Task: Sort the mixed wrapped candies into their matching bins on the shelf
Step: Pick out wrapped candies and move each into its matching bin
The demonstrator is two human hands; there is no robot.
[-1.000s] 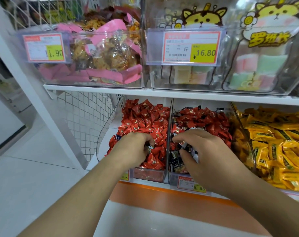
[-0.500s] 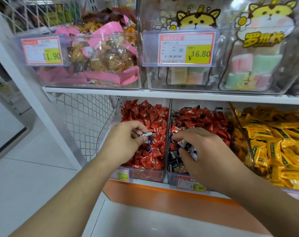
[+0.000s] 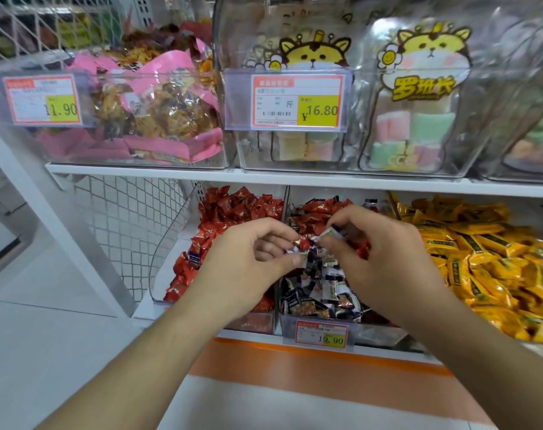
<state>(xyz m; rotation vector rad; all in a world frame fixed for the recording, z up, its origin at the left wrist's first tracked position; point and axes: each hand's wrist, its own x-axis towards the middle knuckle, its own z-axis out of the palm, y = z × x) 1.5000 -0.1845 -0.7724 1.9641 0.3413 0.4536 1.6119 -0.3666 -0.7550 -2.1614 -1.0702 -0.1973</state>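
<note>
On the lower shelf stand clear bins. The left bin [image 3: 161,268] is full of red wrapped candies [image 3: 233,206]. The middle bin [image 3: 313,319] holds dark blue and white candies [image 3: 313,293] in front and red ones [image 3: 319,207] behind. My left hand [image 3: 248,262] is raised over the divider and pinches small wrapped candies [image 3: 298,245], red and dark blue. My right hand [image 3: 381,256] is beside it over the middle bin and pinches a white-and-blue candy [image 3: 329,234]. The fingertips of both hands nearly meet.
A bin of yellow wrapped candies [image 3: 481,262] fills the right. The upper shelf [image 3: 295,180] carries clear boxes of pink-wrapped snacks [image 3: 146,119] and marshmallow bags [image 3: 419,131] with price tags. A white wire mesh panel [image 3: 121,218] closes the shelf's left side.
My left hand lifted out of the red bin with candy and moved right to the divider. My right hand rose from the middle bin with a candy, meeting the left.
</note>
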